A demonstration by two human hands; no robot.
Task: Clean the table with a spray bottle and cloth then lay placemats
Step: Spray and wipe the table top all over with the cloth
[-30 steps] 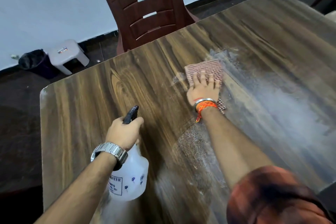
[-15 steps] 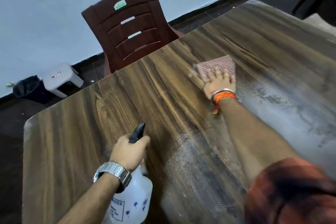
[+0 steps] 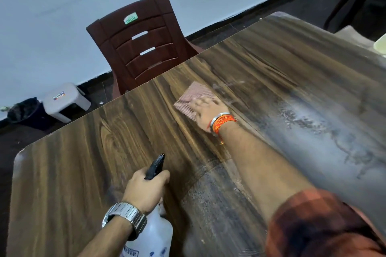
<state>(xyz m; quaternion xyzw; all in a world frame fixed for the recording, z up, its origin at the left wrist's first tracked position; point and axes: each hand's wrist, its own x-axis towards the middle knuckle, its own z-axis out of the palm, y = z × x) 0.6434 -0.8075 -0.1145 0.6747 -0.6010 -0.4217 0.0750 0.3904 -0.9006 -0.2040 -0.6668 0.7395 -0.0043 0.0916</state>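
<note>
Counter [image 3: 69,173]: wood-grain top, dark brown, with a rounded corner at the near left; a pale, streaked wet film covers its right side and a speckled damp patch lies near the middle of the near edge.
Cloth [image 3: 193,97]: pinkish checked cloth lying flat on the counter, toward the far edge, just in front of the chair.
Right hand [image 3: 211,111]: palm down on the cloth, grip spread with fingers flat pressing it to the counter; blurred by motion. Orange threads and a metal bangle circle the wrist, and a checked orange sleeve shows at the near right.
Spray bottle [image 3: 153,238]: white translucent body with a black nozzle pointing toward the far edge, held above the near edge of the counter, left of the damp patch.
Left hand [image 3: 146,189]: grip wrapped closed around the neck of the spray bottle; a metal watch sits on the wrist.
Chair [image 3: 142,48]: dark red plastic, pushed up against the far edge.
Stool [image 3: 64,100]: small and white, on the floor beyond the far left corner, beside a black bin [image 3: 25,111].
</note>
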